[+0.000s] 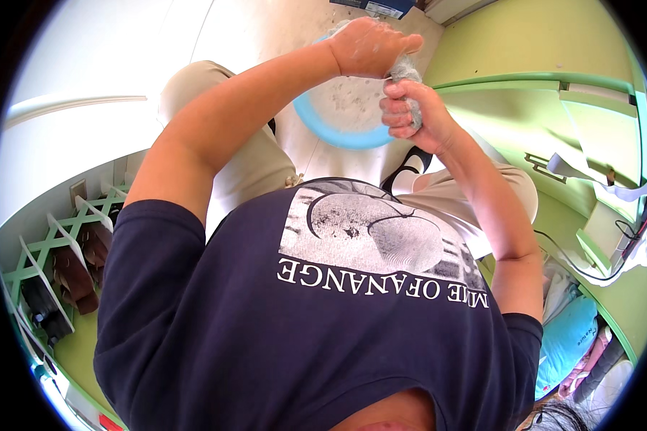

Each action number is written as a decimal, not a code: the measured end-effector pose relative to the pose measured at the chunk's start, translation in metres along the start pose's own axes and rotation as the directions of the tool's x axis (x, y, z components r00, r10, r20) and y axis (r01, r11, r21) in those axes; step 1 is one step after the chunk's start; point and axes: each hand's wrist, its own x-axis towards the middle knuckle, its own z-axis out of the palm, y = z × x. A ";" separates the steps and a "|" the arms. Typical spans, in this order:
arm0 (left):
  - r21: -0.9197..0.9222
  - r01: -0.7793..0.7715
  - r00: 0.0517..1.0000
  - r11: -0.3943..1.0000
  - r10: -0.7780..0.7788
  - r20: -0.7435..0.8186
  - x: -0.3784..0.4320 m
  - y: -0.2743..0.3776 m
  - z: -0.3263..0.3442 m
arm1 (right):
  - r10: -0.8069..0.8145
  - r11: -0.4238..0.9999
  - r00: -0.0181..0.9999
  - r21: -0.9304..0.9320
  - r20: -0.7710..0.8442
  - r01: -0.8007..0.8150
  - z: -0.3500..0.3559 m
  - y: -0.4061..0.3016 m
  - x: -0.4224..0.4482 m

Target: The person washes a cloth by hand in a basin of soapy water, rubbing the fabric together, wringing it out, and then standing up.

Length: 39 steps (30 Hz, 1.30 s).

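Observation:
A wet, grey cloth (407,70) is bunched and twisted between my two hands. My left hand (367,47), wet with some suds on it, is closed around one part of it, and a bit of the cloth sticks out on the hand's far left side. Just below and to the right, my right hand (428,116) grips the other end in a fist. Under both hands a round, light-blue plastic basin (350,141) stands on the floor between my legs. It seems to hold cloudy liquid with dark specks; my hands and left forearm hide part of it.
Pale green cabinets (517,43) rise at the right, with a cable (571,264) and folded textiles (566,339) lower down. A white panel (86,64) is at the left, above a rack of shoes (75,269). A dark blue box (380,6) lies beyond the basin.

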 end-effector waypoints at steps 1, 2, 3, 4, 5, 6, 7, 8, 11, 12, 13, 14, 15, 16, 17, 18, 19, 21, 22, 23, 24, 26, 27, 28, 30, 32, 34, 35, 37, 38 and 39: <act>-0.005 -0.012 1.000 1.000 0.012 -0.009 0.001 0.000 -0.002 | 0.022 0.994 0.997 0.109 0.071 -0.029 0.000 0.001 0.001; -0.009 -0.024 1.000 1.000 0.023 -0.018 0.002 0.000 -0.004 | 0.012 0.985 0.991 0.171 0.133 -0.035 0.001 0.002 0.002; -0.053 -0.025 0.997 0.998 0.021 -0.078 0.004 0.000 -0.005 | -0.004 0.968 0.980 0.246 0.199 -0.046 0.003 0.002 0.003; -0.098 -0.030 0.991 0.995 0.016 -0.136 0.005 0.000 -0.006 | -0.025 0.946 0.965 0.318 0.263 -0.062 0.005 0.003 0.004; -0.143 -0.038 0.981 0.989 0.009 -0.194 0.007 0.001 -0.007 | -0.051 0.919 0.945 0.387 0.324 -0.082 0.008 0.003 0.005; -0.176 -0.020 0.968 0.984 -0.025 -0.249 0.008 0.001 -0.006 | -0.073 0.895 0.916 0.432 0.395 -0.115 0.011 0.003 0.006; -0.211 -0.005 0.951 0.977 -0.061 -0.302 0.009 0.002 -0.004 | -0.099 0.868 0.881 0.473 0.463 -0.151 0.015 0.002 0.006; -0.248 0.007 0.931 0.969 -0.097 -0.352 0.010 0.003 -0.002 | -0.130 0.840 0.840 0.509 0.526 -0.189 0.018 0.001 0.007; -0.284 0.014 0.887 0.959 -0.143 -0.439 0.013 0.003 0.002 | -0.191 0.817 0.847 0.559 0.497 -0.143 0.017 -0.003 0.011; -0.294 -0.009 0.870 0.956 -0.137 -0.473 0.010 0.003 0.004 | -0.219 0.784 0.843 0.603 0.491 -0.148 0.017 -0.006 0.012; -0.308 0.001 0.875 0.951 -0.149 -0.460 0.008 0.006 0.000 | -0.247 0.747 0.840 0.647 0.484 -0.153 0.017 -0.009 0.011; -0.321 0.010 0.880 0.947 -0.161 -0.447 0.006 0.011 -0.004 | -0.276 0.707 0.836 0.689 0.475 -0.158 0.015 -0.012 0.010; -0.334 0.021 0.886 0.942 -0.173 -0.431 0.005 0.013 -0.006 | -0.269 0.714 0.867 0.691 0.419 -0.113 0.015 -0.018 0.005; -0.353 0.014 0.859 0.936 -0.192 -0.475 0.005 0.010 -0.003 | -0.261 0.720 0.895 0.690 0.363 -0.071 0.019 -0.029 -0.003; -0.398 0.073 0.864 0.915 -0.258 -0.434 0.004 0.011 0.002 | -0.253 0.726 0.918 0.687 0.305 -0.028 0.018 -0.036 -0.008; -0.429 0.128 0.862 0.894 -0.314 -0.397 0.006 0.012 -0.002 | -0.309 0.770 0.882 0.638 0.356 0.013 0.012 -0.041 -0.007; -0.458 0.182 0.857 0.870 -0.369 -0.359 0.008 0.013 -0.003 | -0.344 0.821 0.896 0.553 0.280 0.142 0.008 -0.041 -0.010; -0.667 0.228 0.866 0.710 -0.461 -0.194 0.007 0.009 0.007 | -0.433 0.868 0.891 0.330 0.137 0.371 0.005 -0.042 -0.015; -0.779 0.267 0.851 0.568 -0.518 -0.086 0.005 0.008 0.009 | -0.484 0.867 0.854 0.234 0.189 0.440 -0.002 -0.046 -0.018; -0.862 0.303 0.832 0.407 -0.554 0.031 0.003 0.006 0.011 | -0.624 0.779 0.779 -0.040 0.055 0.626 0.000 -0.045 -0.016; -0.899 0.403 0.823 0.173 -0.498 0.273 0.008 0.011 -0.009 | -0.761 0.621 0.647 -0.328 -0.038 0.712 0.005 -0.041 -0.012; -0.833 0.553 0.769 0.023 -0.398 0.500 0.012 0.007 -0.023 | -0.925 0.098 0.360 -0.837 0.124 0.538 0.006 -0.039 -0.013; -0.779 0.625 0.726 -0.044 -0.334 0.601 0.014 0.006 -0.027 | -0.900 -0.184 0.317 -0.920 0.299 0.346 0.005 -0.041 -0.015; -0.763 0.642 0.721 -0.066 -0.284 0.632 0.014 0.005 -0.032 | -0.828 -0.451 0.313 -0.884 0.465 0.122 0.004 -0.044 -0.017; -0.730 0.674 0.708 -0.108 -0.185 0.681 0.013 0.005 -0.041 | -0.696 -0.690 0.370 -0.715 0.615 -0.112 -0.001 -0.048 -0.015; -0.715 0.684 0.711 -0.148 -0.085 0.698 0.010 0.004 -0.039 | -0.651 -0.731 0.414 -0.672 0.636 -0.119 -0.007 -0.051 -0.010; -0.675 0.709 0.692 -0.204 0.013 0.722 0.009 0.012 -0.047 | -0.554 -0.812 0.408 -0.579 0.725 -0.073 -0.007 -0.060 -0.016; -0.656 0.730 0.677 -0.193 0.067 0.733 0.012 0.015 -0.053 | -0.502 -0.847 0.404 -0.530 0.765 -0.051 -0.008 -0.066 -0.019; -0.611 0.771 0.636 -0.178 0.169 0.753 0.014 0.024 -0.063 | -0.486 -0.843 0.410 -0.537 0.772 0.013 -0.021 -0.070 -0.012; -0.613 0.767 0.642 -0.191 0.197 0.741 0.014 0.026 -0.064 | -0.482 -0.837 0.414 -0.545 0.772 0.042 -0.026 -0.071 -0.007; -0.648 0.750 0.662 -0.136 0.159 0.733 0.012 0.028 -0.061 | -0.492 -0.837 0.424 -0.546 0.761 0.008 -0.028 -0.069 -0.003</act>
